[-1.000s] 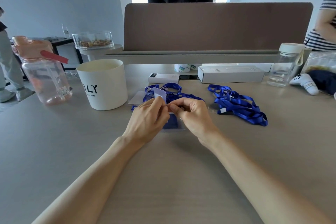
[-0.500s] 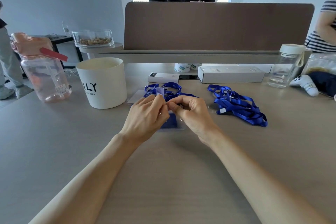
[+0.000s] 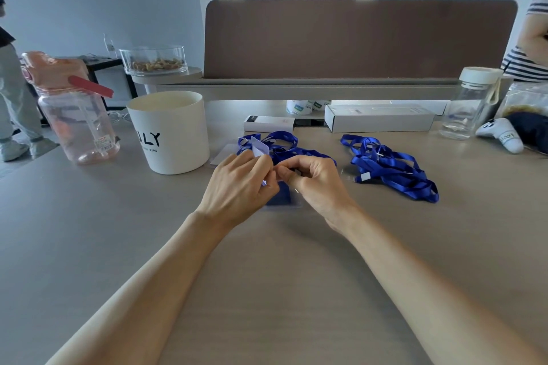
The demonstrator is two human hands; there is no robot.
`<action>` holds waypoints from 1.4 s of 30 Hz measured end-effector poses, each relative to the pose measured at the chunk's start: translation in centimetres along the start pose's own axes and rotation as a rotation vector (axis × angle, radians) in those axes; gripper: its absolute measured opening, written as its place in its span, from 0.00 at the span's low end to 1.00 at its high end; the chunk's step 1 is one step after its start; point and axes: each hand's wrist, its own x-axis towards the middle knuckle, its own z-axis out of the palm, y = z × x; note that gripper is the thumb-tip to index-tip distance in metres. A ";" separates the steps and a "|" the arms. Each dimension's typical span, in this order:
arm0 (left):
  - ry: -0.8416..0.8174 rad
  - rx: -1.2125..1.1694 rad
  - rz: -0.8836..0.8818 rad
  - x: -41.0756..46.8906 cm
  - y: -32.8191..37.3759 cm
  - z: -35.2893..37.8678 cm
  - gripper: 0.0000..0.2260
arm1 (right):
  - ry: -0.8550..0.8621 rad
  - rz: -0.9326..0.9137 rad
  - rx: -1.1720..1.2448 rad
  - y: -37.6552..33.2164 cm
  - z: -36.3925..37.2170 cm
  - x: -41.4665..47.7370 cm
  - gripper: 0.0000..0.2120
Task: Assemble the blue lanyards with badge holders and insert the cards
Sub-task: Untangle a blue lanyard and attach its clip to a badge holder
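Observation:
My left hand (image 3: 241, 184) and my right hand (image 3: 312, 184) meet at the middle of the table. A white card (image 3: 261, 147) sticks up from my left fingers. My right fingers are curled and pinch a small part where the two hands touch; what it is stays hidden. Under both hands lies a clear badge holder with a blue insert (image 3: 280, 198). One blue lanyard (image 3: 281, 144) is bunched just behind the hands. A second heap of blue lanyards (image 3: 391, 167) with white tags lies to the right, apart from both hands.
A white pot (image 3: 170, 130) stands left of the hands, a pink water bottle (image 3: 74, 109) further left. Two white boxes (image 3: 378, 117) and a clear jar (image 3: 471, 102) stand behind. A brown divider (image 3: 355, 38) closes the back. People stand at both sides.
The white card in my left hand shows a little more above the fingers than half a second ago. Both hands have stayed together over the badge holder.

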 end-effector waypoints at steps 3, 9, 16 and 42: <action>0.006 0.024 0.067 0.0 -0.4 0.0 0.11 | -0.009 0.021 0.012 0.2 -0.1 -0.1 0.09; 0.000 0.037 0.084 -0.3 -1.0 0.2 0.14 | -0.039 0.101 0.058 0.8 0.0 -0.1 0.09; -0.024 0.028 0.084 -0.4 -0.9 0.3 0.12 | -0.049 0.158 0.095 0.8 -0.1 -0.1 0.09; -0.150 -0.064 -0.008 -0.6 -1.5 0.4 0.26 | -0.041 -0.104 -0.250 1.2 -0.1 0.4 0.05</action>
